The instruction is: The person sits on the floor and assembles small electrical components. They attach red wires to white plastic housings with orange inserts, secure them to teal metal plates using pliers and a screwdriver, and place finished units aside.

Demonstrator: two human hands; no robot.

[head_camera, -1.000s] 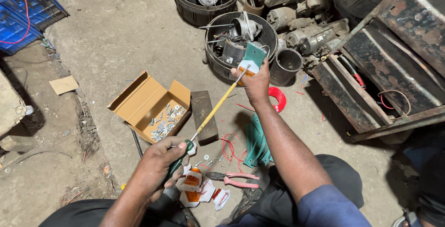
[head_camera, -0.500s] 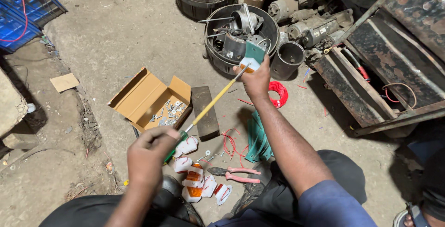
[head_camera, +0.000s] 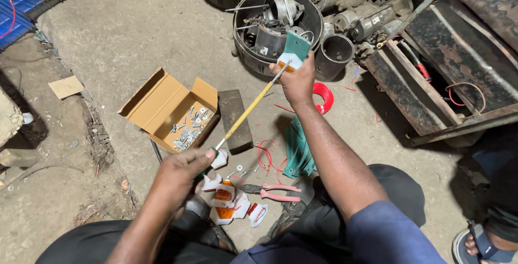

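Note:
My left hand (head_camera: 181,173) grips the handle end of a long screwdriver with a yellow shaft (head_camera: 249,111). Its tip reaches up to a green metal bracket with a white and orange lamp piece (head_camera: 293,50), which my right hand (head_camera: 294,80) holds out at arm's length. Below my hands, on the ground, lie several white and orange lamp units (head_camera: 229,202), pink-handled pliers (head_camera: 272,193), loose screws and red wire (head_camera: 265,156). A stack of green brackets (head_camera: 298,148) lies under my right forearm.
An open cardboard box of screws (head_camera: 172,114) sits left, a dark wooden block (head_camera: 235,119) beside it. Black tubs of motor parts (head_camera: 270,26), a red wire coil (head_camera: 325,98) and a rusty metal frame (head_camera: 431,80) lie ahead. Another person's sandalled foot (head_camera: 485,242) shows at bottom right.
My left hand has slid down and back along the screwdriver. The right hand keeps the bracket held out, and the view has shifted slightly.

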